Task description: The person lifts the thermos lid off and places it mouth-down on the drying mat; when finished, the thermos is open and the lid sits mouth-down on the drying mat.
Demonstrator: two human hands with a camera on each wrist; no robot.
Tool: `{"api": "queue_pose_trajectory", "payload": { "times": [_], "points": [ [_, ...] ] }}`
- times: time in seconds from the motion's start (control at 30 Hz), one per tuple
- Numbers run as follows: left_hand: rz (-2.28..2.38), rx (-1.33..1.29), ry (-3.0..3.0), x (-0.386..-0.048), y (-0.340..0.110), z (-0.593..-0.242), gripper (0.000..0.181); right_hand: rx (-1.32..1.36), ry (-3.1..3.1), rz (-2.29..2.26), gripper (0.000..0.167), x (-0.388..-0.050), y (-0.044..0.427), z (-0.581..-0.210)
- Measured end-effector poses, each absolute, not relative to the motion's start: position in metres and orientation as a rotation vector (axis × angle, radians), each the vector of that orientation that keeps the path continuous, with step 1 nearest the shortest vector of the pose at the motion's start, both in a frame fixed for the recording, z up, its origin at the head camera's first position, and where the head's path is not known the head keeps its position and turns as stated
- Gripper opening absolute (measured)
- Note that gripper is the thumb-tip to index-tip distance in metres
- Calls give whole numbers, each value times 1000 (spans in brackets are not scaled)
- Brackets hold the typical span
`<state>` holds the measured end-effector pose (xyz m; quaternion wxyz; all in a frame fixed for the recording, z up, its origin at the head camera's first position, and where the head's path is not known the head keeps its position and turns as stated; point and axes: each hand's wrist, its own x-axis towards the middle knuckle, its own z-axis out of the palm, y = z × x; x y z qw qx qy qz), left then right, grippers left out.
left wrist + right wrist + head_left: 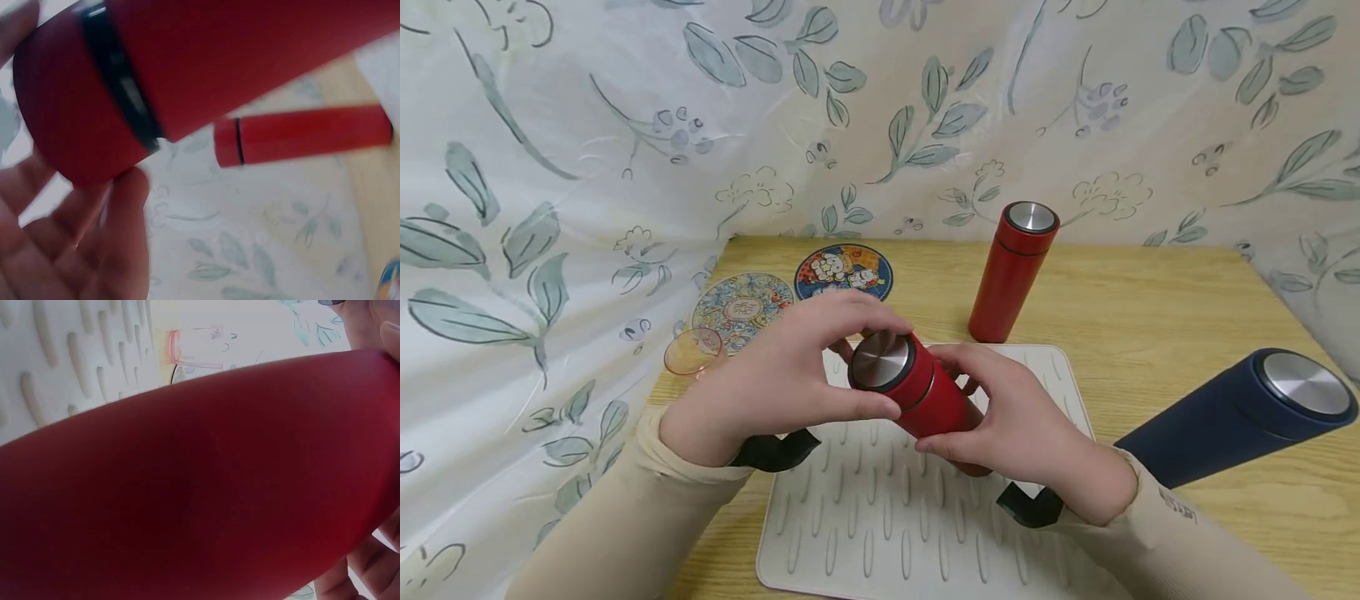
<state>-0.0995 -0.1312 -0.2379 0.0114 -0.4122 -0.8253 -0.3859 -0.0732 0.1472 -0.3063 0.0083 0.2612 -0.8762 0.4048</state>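
Note:
A red thermos flask [942,407] leans tilted over the white ribbed mat [880,533] in the head view. My left hand [775,379] grips its lid [882,360], thumb on the near side and fingers round the far side. Lower down, my right hand [1026,421] holds the flask's body. The left wrist view shows the red lid [59,100] against the body, with a dark shiny ring [119,78] between them. The flask's red side [206,481] fills most of the right wrist view.
Behind the mat stands a second red flask [1011,275]. A dark blue flask [1232,417] is beside my right forearm. At the left are a patterned round coaster [741,304], a cartoon coaster [842,271] and a clear pink-rimmed glass [692,352]. Leaf-print cloth [880,125] hangs behind the wooden table.

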Motion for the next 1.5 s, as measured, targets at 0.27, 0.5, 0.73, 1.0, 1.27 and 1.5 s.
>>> {"api": "queue_pose_trajectory", "payload": {
  "times": [0.27,0.5,0.73,1.0,1.27,1.5],
  "points": [
    [-1047,-1425,-2536,-97,-139,-237,67,807,-2738,1192,86,-75,146,-307],
    [-1054,-1545,-2480,-99,-145,-237,53,807,-2766,1189,85,-75,144,-308],
    [-969,-1161,-2556,-94,-138,-246,57,828,-2779,1223,86,-74,138,-309],
    [-1150,-1656,-2404,-96,-154,-249,61,820,-2765,1173,87,-75,139,-309],
    [-961,-1266,-2567,-92,-149,-254,53,845,-2807,1150,87,-72,136,-310],
    [-974,-1545,-2452,-89,-156,-258,64,865,-2771,1102,87,-73,137,-311]
  ]
}}
